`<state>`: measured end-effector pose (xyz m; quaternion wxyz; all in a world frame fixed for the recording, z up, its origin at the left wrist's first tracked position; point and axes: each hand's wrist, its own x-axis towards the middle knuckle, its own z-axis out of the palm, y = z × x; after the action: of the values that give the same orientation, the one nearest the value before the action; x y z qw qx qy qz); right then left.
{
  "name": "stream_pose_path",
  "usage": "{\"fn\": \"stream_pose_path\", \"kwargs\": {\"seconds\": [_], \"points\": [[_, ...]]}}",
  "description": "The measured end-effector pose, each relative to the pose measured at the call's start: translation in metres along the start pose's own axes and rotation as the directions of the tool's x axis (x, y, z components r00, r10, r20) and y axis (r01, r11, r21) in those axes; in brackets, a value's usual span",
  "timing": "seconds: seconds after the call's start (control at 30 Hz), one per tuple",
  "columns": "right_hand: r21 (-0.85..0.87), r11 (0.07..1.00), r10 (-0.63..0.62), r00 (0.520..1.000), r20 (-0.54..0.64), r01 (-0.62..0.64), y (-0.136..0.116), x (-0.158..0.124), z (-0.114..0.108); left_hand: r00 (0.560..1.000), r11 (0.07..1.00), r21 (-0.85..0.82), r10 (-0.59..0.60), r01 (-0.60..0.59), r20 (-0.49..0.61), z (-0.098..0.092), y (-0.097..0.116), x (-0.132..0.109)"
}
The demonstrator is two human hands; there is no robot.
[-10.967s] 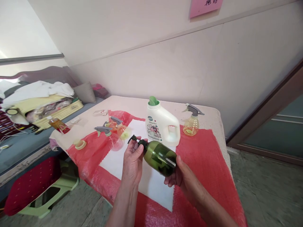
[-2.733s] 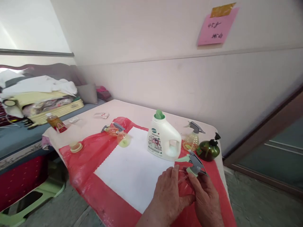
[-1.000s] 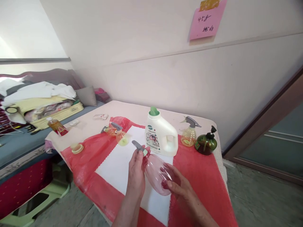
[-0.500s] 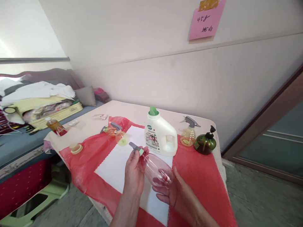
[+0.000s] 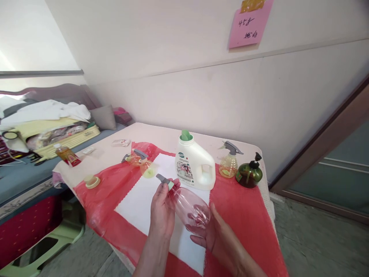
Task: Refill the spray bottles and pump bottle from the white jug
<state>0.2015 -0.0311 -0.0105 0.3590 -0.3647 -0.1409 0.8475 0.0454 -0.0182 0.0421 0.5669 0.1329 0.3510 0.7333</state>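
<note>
A see-through pink bottle with a grey dispenser head is tilted over the table, its base toward me on the right. My left hand is closed round its neck, just below the grey head. My right hand cups the base, and some fingers show through the clear wall. No liquid can be made out inside. Behind it stands a white detergent jug, its neck uncapped and a green spout showing inside. A white sheet lies beneath the hands.
Right of the jug are a yellowish spray bottle and a green pump bottle. At left stand another spray bottle, a cap and an amber bottle. Red plastic covers part of the table. A green stool is below left.
The right-hand fingers have shifted slightly on the bottle's base. The bottle and left hand stay nearly in place; the whole view has moved a touch.
</note>
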Motion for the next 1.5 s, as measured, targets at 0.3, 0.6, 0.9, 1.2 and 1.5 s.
{"fn": "stream_pose_path", "kwargs": {"seconds": [0.3,0.6,0.9,1.2,1.5], "points": [[-0.003,0.957,-0.289,0.957,0.030,0.289,-0.0031,-0.0032,-0.0046,1.000,1.000,0.007,0.004,-0.004,0.024,-0.0022,0.0010,0.0018],[0.009,1.000,-0.026,1.000,0.012,0.026,-0.0008,-0.0009,-0.0021,1.000,1.000,0.018,0.009,-0.009,-0.007,-0.0029,0.0001,0.0024],[0.030,0.972,-0.234,0.972,-0.003,0.234,-0.0050,-0.0026,-0.0029,1.000,1.000,0.010,0.008,-0.008,0.019,-0.0032,0.0003,0.0033],[0.002,0.999,-0.041,0.999,-0.012,0.041,-0.0017,-0.0013,-0.0018,1.000,1.000,0.019,0.008,-0.007,-0.025,-0.0025,0.0012,0.0029],[0.012,0.962,-0.273,0.962,-0.007,0.273,-0.0034,-0.0002,-0.0071,1.000,1.000,0.022,0.013,-0.013,-0.011,-0.0055,-0.0013,0.0056]]}}
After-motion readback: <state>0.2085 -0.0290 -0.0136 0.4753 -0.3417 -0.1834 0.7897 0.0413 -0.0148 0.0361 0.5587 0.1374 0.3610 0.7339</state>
